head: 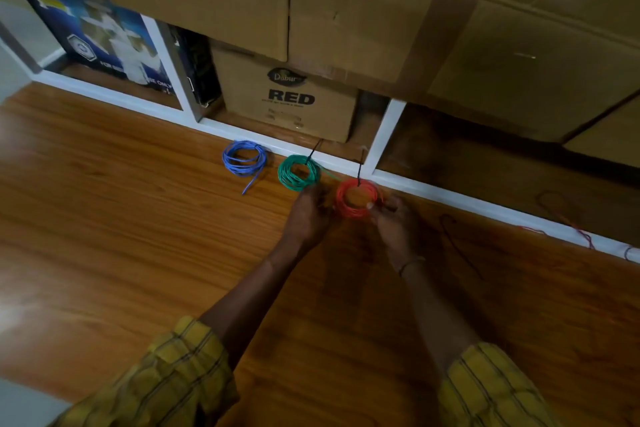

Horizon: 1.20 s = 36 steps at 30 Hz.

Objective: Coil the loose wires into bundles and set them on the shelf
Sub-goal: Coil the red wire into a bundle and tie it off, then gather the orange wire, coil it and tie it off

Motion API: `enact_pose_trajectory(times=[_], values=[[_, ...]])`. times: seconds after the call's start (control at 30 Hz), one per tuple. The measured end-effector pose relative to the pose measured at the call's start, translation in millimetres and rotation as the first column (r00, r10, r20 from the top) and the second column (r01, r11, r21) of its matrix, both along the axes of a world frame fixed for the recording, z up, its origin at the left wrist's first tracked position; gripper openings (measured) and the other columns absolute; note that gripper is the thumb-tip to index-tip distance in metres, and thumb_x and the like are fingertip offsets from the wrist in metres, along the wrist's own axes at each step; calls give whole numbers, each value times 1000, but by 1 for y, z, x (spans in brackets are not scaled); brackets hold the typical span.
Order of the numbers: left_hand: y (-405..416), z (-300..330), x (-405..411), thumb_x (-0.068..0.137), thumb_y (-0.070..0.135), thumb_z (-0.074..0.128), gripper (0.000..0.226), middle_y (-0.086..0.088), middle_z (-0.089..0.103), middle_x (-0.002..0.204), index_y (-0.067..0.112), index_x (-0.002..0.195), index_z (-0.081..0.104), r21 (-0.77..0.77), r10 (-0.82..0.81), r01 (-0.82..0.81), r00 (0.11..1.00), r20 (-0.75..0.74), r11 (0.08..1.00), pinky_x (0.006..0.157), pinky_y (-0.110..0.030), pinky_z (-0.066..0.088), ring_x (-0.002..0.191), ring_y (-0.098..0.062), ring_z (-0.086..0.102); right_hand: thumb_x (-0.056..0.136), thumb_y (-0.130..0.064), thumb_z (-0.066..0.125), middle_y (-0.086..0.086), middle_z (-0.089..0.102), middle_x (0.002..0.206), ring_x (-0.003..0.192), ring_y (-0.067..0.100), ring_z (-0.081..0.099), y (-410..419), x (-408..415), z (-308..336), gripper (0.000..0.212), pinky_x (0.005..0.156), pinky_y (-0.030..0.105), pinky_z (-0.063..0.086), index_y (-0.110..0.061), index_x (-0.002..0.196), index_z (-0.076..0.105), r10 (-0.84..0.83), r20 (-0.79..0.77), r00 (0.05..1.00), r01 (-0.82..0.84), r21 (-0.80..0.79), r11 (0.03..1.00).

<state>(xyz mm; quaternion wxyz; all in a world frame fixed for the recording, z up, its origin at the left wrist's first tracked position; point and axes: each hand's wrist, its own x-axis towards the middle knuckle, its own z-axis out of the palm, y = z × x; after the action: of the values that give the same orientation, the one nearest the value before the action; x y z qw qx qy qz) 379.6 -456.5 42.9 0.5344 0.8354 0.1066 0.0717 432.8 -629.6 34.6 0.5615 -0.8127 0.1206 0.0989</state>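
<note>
- Red wire coil (356,198) sits between the two hands, low on the wooden floor (138,236) and close to the white shelf edge (346,163).
- Right hand (394,222) pinches the coil's right rim with curled fingers; a thin band (410,263) circles that wrist.
- Left hand (308,215) holds the coil's left side; its fingers curl in and its knuckles lie just beside the green coil.
- Both forearms reach forward from rolled yellow checked sleeves (166,374) nearest the camera.
- Dark tie (359,170) rises from the top of the red coil toward the shelf.
- Green wire coil (298,173) lies just left of the red one, ahead of the left hand, with its own dark tie (313,151) sticking up.
- Blue wire coil (245,159) lies farther left of the hands, one loose end trailing on the floor.
- Loose dark wire (457,246) lies on the floor right of the right hand, and more loose wire (575,229) lies farther right near the shelf edge.
- Cardboard box (291,97) printed "RED" stands in the low shelf beyond the coils; larger boxes (450,28) stack above it.
</note>
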Motion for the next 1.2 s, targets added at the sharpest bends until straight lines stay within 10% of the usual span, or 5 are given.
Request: enact_pose_trajectory(times=[0.43, 0.63, 0.87, 1.07, 1.2], values=[[-69, -5, -65, 99, -1, 68, 23, -1, 70, 110, 5, 121, 68, -210, -226, 207, 972, -71, 956, 87, -20, 53, 103, -17, 69, 97, 5, 62, 12, 58, 137, 123, 18, 55, -68, -87, 33, 51, 71, -1, 45, -1, 146, 49, -38, 42, 998, 33, 116, 993], [-143, -3, -83, 101, -3, 64, 15, -4, 71, 102, 5, 110, 72, -233, -366, 338, 926, -89, 912, 85, -35, 52, 96, -16, 66, 100, -14, 64, 2, 61, 139, 125, 16, 57, -147, -118, 46, 42, 96, 27, 46, -17, 142, 57, -42, 32, 999, 38, 123, 992], [-256, -1, -99, 102, 0, 62, 18, -6, 70, 111, 7, 116, 71, -208, -412, 388, 907, -91, 898, 90, -37, 55, 103, -17, 67, 98, -12, 68, -1, 66, 130, 119, 13, 60, -257, -138, 42, 35, 99, 27, 47, -18, 132, 64, -88, 71, 994, 83, 67, 994], [-332, -12, -109, 96, 16, 68, 45, 1, 57, 141, 16, 141, 63, 129, -641, 637, 767, -12, 760, 100, -18, 47, 129, -9, 54, 91, -13, 61, 4, 63, 128, 119, 29, 58, -349, -169, 28, 34, 97, 40, 51, -19, 123, 68, 98, 309, 946, 94, -551, 829], [-365, -28, -114, 91, 38, 66, 45, -16, 67, 127, 6, 123, 71, 359, -684, 662, 725, -82, 659, 101, -29, 44, 118, -33, 62, 84, -9, 58, 8, 56, 140, 132, 35, 46, -399, -175, 7, 44, 112, 43, 39, -15, 127, 67, 327, 66, 943, -185, -714, 675]])
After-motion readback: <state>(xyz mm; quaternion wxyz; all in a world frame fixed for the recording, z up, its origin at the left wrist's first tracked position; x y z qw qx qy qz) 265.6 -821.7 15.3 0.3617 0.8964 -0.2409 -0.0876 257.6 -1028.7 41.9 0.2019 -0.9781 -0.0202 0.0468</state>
